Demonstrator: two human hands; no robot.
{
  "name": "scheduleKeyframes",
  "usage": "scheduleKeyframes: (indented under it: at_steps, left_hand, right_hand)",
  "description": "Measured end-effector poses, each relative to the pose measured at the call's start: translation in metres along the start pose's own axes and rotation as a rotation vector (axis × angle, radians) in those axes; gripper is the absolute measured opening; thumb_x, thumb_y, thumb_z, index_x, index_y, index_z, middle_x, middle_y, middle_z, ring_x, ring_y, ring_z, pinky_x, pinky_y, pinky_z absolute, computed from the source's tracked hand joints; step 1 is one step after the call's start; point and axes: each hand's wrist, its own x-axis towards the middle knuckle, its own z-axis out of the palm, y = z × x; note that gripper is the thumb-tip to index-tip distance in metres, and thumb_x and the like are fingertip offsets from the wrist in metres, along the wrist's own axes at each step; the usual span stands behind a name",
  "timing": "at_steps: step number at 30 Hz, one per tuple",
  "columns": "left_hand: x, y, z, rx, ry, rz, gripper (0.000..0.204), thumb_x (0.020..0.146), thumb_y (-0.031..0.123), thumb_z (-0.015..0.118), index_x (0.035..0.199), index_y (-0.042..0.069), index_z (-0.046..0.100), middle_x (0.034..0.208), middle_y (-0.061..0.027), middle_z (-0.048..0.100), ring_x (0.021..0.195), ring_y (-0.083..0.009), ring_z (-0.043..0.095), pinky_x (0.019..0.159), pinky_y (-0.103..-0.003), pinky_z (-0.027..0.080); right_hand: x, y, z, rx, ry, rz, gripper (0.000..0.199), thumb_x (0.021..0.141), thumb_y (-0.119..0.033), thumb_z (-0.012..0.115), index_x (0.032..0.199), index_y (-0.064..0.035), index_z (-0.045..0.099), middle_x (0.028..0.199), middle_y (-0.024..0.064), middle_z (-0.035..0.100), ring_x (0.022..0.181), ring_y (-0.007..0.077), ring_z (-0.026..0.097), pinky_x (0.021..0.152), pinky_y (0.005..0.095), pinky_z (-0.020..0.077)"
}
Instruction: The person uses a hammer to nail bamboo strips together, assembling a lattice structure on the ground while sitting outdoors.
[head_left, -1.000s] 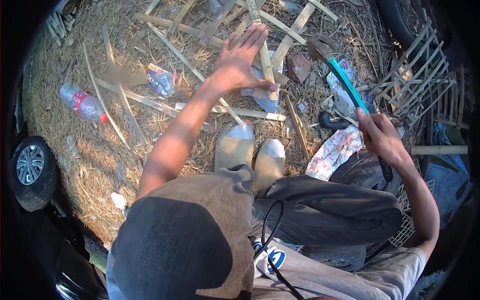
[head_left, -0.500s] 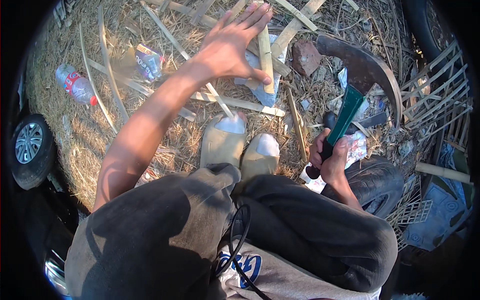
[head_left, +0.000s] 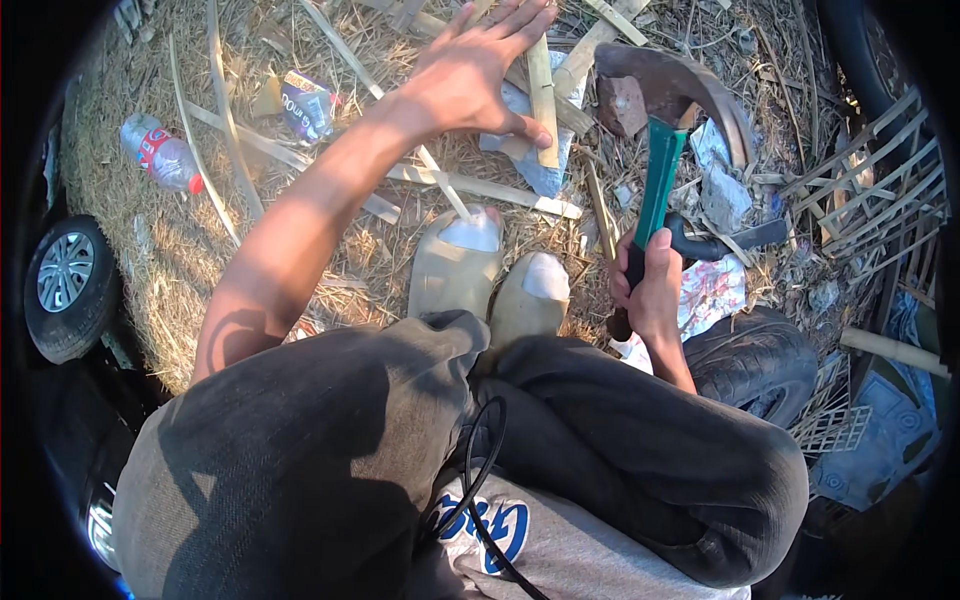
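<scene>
My left hand (head_left: 465, 75) reaches to the upper middle, fingers spread. Its thumb touches a split bamboo strip (head_left: 542, 100), which lies over crossed strips and a grey-blue flat piece (head_left: 545, 175). In my right hand (head_left: 650, 285) is a claw hammer (head_left: 655, 175), gripped by its black lower handle. The handle is green higher up, and the dark, rusty curved head is raised above the ground, overlapping a reddish stone (head_left: 622, 105) in view. Below the hammer lies a tool with a black handle (head_left: 690, 240) and a dark metal end.
Straw and bamboo strips cover the ground. At left are a plastic bottle (head_left: 160, 152), a dark wrapper (head_left: 307, 105) and a car wheel (head_left: 68, 272). A tyre (head_left: 755, 360) lies beside my right knee. Woven bamboo lattice (head_left: 880, 185) stands at far right. My sandalled feet (head_left: 455, 260) are in the middle.
The hammer has shifted left, its head nearer the stone and its handle more upright. My left hand stays spread at the bamboo strip. The whole view has shifted slightly.
</scene>
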Motion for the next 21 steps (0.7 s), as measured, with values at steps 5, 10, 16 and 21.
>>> scheduleKeyframes:
  at_steps: [5, 10, 16, 21]
  left_hand:
    - [0.000, 0.002, 0.004, 0.001, -0.023, 0.010, 0.138, 0.065, 0.077, 0.076, 0.161, 0.006, 0.008, 0.165, -0.0246, 0.011, 0.155, -0.0363, 0.011, 0.127, -0.049, 0.008]
    - [0.002, 0.006, -0.006, 0.017, -0.036, -0.001, 0.136, 0.065, 0.075, 0.077, 0.161, 0.004, 0.010, 0.165, -0.0248, 0.013, 0.155, -0.0364, 0.011, 0.127, -0.048, 0.008]
    - [-0.004, 0.000, 0.002, -0.035, 0.016, 0.016, 0.137, 0.065, 0.073, 0.078, 0.161, 0.004, 0.010, 0.165, -0.0250, 0.013, 0.155, -0.0365, 0.011, 0.127, -0.049, 0.008]
    - [-0.005, -0.001, 0.004, -0.041, -0.039, -0.001, 0.137, 0.065, 0.074, 0.077, 0.161, 0.005, 0.008, 0.166, -0.0246, 0.011, 0.155, -0.0360, 0.010, 0.127, -0.049, 0.007]
  right_hand:
    - [-0.002, 0.009, 0.003, 0.056, -0.042, -0.200, 0.074, 0.096, -0.077, 0.034, 0.077, -0.0069, 0.044, 0.052, -0.0004, 0.039, 0.041, 0.0093, 0.035, 0.039, 0.0254, 0.0259]
    - [0.008, -0.005, -0.001, -0.099, -0.035, 0.084, 0.069, 0.101, -0.069, 0.033, 0.077, -0.0059, 0.047, 0.053, -0.0002, 0.040, 0.042, 0.0087, 0.037, 0.040, 0.0259, 0.0297]
    - [-0.007, 0.003, -0.002, 0.027, -0.042, -0.033, 0.075, 0.097, -0.076, 0.034, 0.078, -0.0048, 0.047, 0.054, 0.0009, 0.041, 0.042, 0.0108, 0.039, 0.041, 0.0257, 0.0301]
    - [-0.012, 0.005, -0.001, 0.096, -0.103, 0.038, 0.078, 0.094, -0.079, 0.035, 0.076, -0.0044, 0.048, 0.054, 0.0010, 0.041, 0.044, 0.0098, 0.040, 0.041, 0.0263, 0.0305]
